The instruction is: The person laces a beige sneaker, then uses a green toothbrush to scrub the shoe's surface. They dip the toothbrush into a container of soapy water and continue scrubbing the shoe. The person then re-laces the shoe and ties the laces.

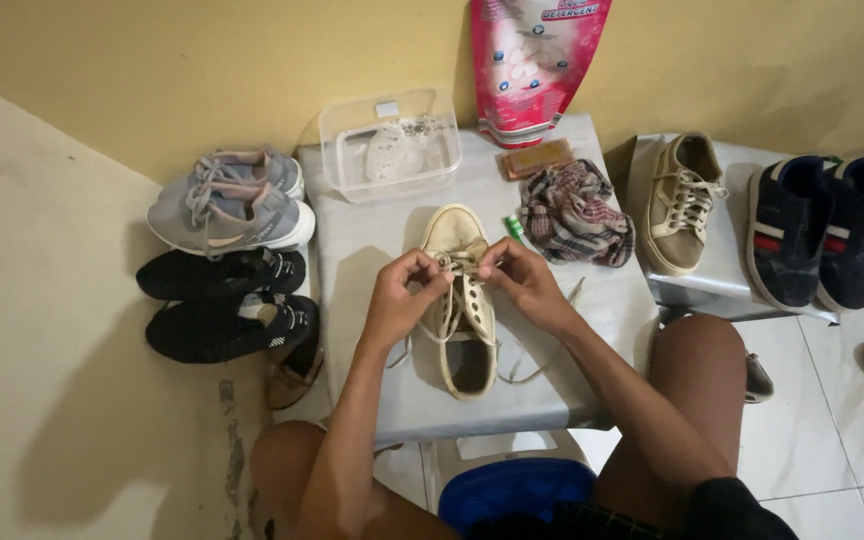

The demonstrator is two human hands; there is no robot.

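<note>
A cream canvas shoe lies on a grey stool top, toe pointing away from me. My left hand pinches its lace near the toe end from the left. My right hand pinches the same lace from the right. Loose lace ends trail off both sides of the shoe.
On the stool behind the shoe are a clear plastic tub, a pink detergent pouch, a brown brush, a plaid cloth and a small green item. Grey sneakers and black sneakers sit left; a matching cream shoe and navy shoes sit right.
</note>
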